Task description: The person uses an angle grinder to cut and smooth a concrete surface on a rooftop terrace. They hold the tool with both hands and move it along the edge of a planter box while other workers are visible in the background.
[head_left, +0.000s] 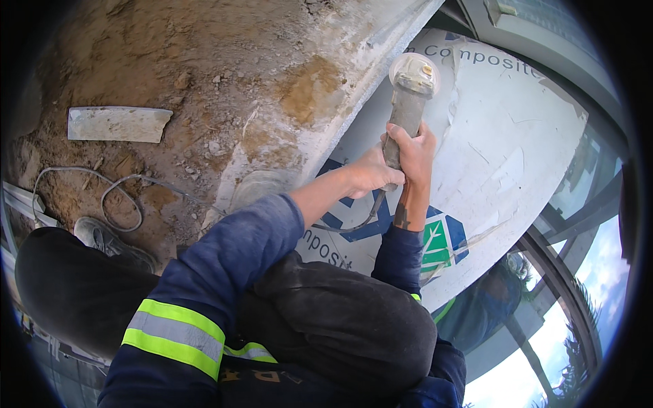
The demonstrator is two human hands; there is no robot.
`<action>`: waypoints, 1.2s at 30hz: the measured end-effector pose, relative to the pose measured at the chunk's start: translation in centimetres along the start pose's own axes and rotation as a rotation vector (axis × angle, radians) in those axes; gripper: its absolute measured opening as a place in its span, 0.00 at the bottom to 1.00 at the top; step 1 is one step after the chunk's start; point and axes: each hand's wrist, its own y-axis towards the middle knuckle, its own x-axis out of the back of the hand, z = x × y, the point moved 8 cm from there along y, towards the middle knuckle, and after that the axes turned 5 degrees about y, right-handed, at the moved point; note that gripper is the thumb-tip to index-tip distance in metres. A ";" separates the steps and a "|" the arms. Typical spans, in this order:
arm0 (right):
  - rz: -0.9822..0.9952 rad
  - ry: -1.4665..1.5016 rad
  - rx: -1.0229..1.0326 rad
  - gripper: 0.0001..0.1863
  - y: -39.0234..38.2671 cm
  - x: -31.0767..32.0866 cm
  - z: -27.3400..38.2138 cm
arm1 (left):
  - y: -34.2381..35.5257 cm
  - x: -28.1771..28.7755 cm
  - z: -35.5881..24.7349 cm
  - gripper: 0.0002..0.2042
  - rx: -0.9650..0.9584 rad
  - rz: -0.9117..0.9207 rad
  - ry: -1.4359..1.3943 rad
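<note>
Both my hands are wrapped around the grey, dusty body of an angle grinder (407,110). My left hand (369,170) closes on its rear end, near where the cord leaves. My right hand (416,151) grips the body just ahead of that, thumb along the top. The grinder's round head points away from me, and its disc looks blurred at the rim. Beneath it lies a large white composite panel (496,129) with blue and green printing and scuffed film. I cannot tell whether the disc touches the panel.
A pale concrete ledge (320,129) borders the panel on the left. Beyond it, rubble-strewn dirt holds a loose white offcut (119,124) and the looped grey cord (139,204). My shoe (109,241) rests on the dirt. Framed reflective glass (537,326) stands at right.
</note>
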 end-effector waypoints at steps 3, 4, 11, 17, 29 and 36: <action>-0.002 0.026 -0.029 0.18 0.4 -0.1 0.3 | 0.2 0.1 -0.5 0.18 0.021 -0.015 0.025; 0.004 0.038 -0.037 0.18 0.6 -0.3 0.4 | 0.3 0.1 -0.6 0.17 0.023 -0.015 0.010; 0.020 -0.014 -0.010 0.17 1.9 -0.7 1.1 | 1.3 0.7 -1.3 0.16 0.038 -0.012 -0.008; 0.022 -0.003 -0.029 0.16 2.8 -1.1 1.6 | 1.2 1.0 -2.7 0.16 0.022 -0.032 -0.010; 0.042 -0.012 0.022 0.17 1.5 -1.0 1.6 | 0.5 0.6 -1.4 0.22 0.029 -0.003 -0.011; 0.024 0.015 0.016 0.17 -0.4 -0.9 1.1 | -0.8 0.1 -0.5 0.23 0.024 -0.027 0.004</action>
